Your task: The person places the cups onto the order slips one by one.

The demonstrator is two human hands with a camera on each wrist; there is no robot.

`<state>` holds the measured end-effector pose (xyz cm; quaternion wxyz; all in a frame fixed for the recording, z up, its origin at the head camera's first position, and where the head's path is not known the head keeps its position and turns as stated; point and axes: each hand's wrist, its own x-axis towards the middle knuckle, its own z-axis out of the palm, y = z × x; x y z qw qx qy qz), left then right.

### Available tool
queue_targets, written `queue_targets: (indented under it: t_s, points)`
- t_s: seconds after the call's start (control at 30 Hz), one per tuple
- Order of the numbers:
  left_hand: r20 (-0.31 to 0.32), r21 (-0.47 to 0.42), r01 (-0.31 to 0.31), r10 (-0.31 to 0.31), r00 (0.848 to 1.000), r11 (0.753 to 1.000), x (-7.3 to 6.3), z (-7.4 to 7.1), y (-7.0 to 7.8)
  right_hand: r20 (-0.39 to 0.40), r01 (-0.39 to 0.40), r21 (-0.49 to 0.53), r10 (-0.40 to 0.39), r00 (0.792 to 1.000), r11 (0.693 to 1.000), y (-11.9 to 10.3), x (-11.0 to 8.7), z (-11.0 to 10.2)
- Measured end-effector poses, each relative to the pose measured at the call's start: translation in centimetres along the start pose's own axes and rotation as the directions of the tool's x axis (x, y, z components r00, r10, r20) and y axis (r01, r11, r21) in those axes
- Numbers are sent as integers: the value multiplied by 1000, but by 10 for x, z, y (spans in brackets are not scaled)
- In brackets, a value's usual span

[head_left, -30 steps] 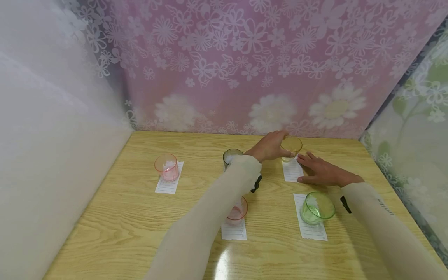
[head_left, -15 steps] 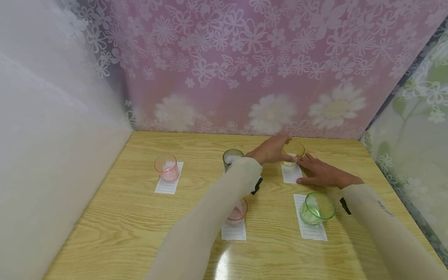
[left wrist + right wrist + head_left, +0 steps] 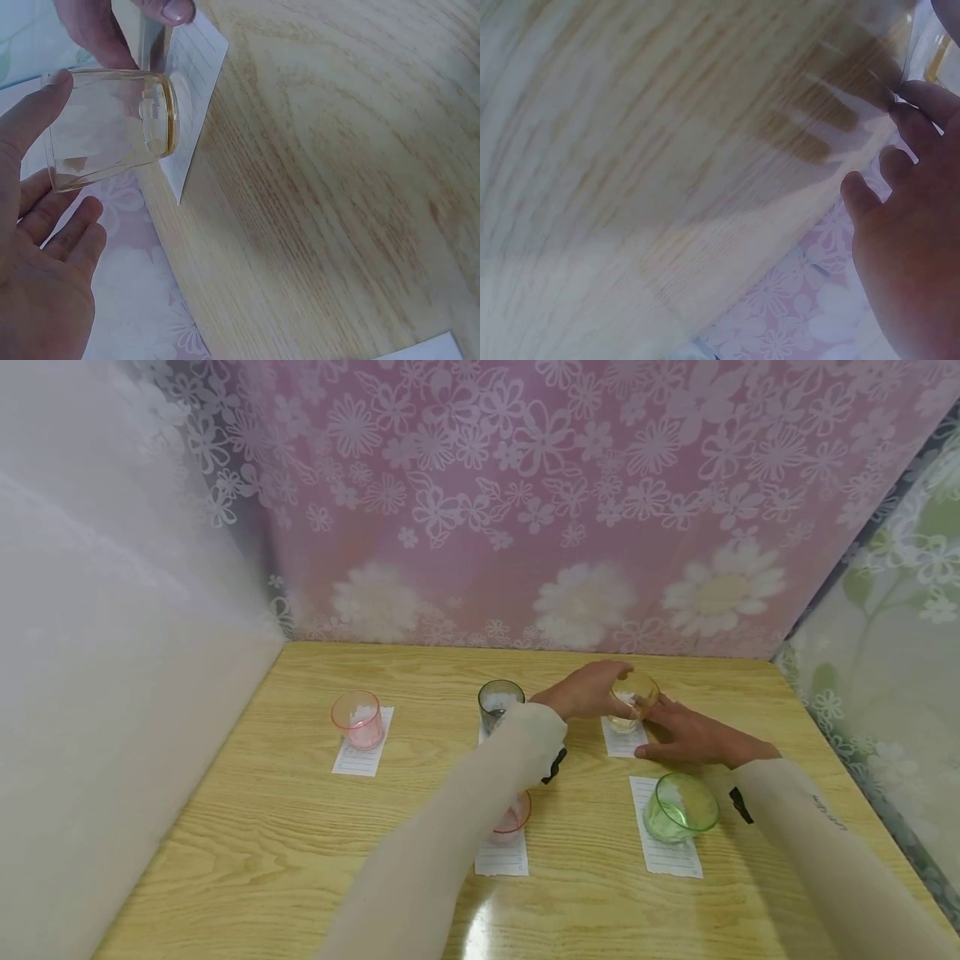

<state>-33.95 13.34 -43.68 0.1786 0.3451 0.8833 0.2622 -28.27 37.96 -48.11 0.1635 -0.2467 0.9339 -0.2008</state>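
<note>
My left hand point(image 3: 588, 689) holds a clear yellow cup point(image 3: 639, 690) near its rim, between thumb and fingers. In the left wrist view, the thumb is on one side of that cup point(image 3: 109, 124) and fingertips are on the other. The cup's base is over a lined paper slip point(image 3: 202, 67); whether it touches the slip is hard to tell. My right hand point(image 3: 693, 735) lies low at the table, just right of the cup. Its fingers stretch out beside the cup, and its thumb is at the slip's edge. In the right wrist view, that hand point(image 3: 915, 232) has extended fingers.
A green cup point(image 3: 678, 810) stands on a slip nearer me. A dark grey cup point(image 3: 501, 697) and a pink cup point(image 3: 513, 818) are partly behind my left sleeve. Another pink cup point(image 3: 356, 722) stands at the left. A flowered pink curtain point(image 3: 480, 527) borders the table's back.
My left hand has brought the yellow cup slightly right and toward me. The slip under it has shifted slightly nearer too. My right hand has barely moved.
</note>
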Motion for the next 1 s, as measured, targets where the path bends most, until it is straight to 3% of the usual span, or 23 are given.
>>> queue_targets:
  t_s: [0.77, 1.0]
  points:
    - [25, 22, 24, -25, 999, 999, -3, 7, 2, -33, -11, -6, 11, 999, 1000, 0, -4, 6]
    - [30, -30, 20, -19, 999, 999, -6, -2, -10, -26, -94, -39, 93, 995, 995, 1, -3, -3]
